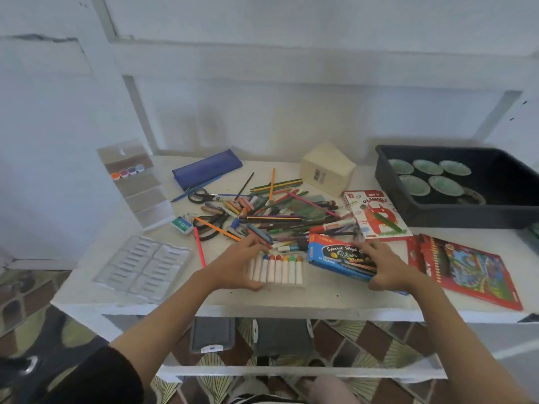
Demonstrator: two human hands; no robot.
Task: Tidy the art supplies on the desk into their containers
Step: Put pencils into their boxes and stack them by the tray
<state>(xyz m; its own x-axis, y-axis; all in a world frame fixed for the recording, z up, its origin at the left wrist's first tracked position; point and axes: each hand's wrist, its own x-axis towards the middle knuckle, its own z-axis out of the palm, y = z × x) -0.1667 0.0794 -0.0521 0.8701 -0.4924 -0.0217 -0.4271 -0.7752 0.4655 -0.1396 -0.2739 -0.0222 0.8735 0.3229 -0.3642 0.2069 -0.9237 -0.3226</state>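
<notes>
two containers are held near the front of the surface (291,298): the clear pack of paint sticks (280,271), spanned at its left end between the fingers and thumb of the left grip (236,265), and the blue box (338,256), clasped at its right end by the right grip (385,268). both are judged light. thin plastic may flex and card may crush, so firm edges should be held gently.
</notes>
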